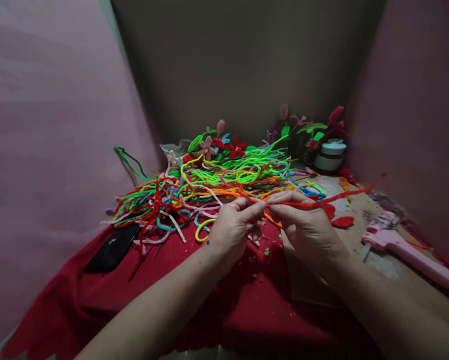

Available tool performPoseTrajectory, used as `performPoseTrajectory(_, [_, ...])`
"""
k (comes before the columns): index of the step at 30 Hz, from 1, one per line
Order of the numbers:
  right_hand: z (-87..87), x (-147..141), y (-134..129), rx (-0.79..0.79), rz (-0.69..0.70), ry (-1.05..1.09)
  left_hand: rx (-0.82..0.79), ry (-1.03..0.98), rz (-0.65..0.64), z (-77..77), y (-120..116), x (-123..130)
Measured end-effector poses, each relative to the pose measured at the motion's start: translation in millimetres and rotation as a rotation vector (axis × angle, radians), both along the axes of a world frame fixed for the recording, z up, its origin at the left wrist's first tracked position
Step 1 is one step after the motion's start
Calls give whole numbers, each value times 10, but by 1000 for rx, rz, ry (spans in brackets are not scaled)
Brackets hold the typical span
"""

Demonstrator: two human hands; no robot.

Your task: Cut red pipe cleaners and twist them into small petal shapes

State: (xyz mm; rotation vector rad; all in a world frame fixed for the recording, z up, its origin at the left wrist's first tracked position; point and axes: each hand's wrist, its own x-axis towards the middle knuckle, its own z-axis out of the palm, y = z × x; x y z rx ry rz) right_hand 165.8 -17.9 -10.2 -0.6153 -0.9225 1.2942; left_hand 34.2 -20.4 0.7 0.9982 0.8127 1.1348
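Between my two hands runs a red pipe cleaner [354,192], its free end reaching out to the right. My left hand [234,222] pinches it near the middle of the view. Close beside, my right hand [307,227] pinches the same stem between thumb and fingers; the fingertips of both hands nearly touch. Red petal shapes [342,222] made of pipe cleaner lie just past my right hand. A large heap of coloured pipe cleaners [224,175], mostly green, orange and yellow, spreads behind both hands.
On the red cloth [262,310] at left lies a black phone [113,249]. A pink glue gun [412,250] rests on a cardboard sheet [374,205] at right. Finished pipe cleaner flowers [236,147] and a lidded jar [330,155] stand at the back. Pink walls [59,125] flank the table.
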Motion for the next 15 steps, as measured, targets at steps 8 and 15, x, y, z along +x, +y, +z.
performPoseTrajectory(8, [-62,-31,-17,-9,8,-83,120,94,110,23,-21,36])
performPoseTrajectory(15, [20,54,95,-168,117,213,168,171,289,70,-94,89])
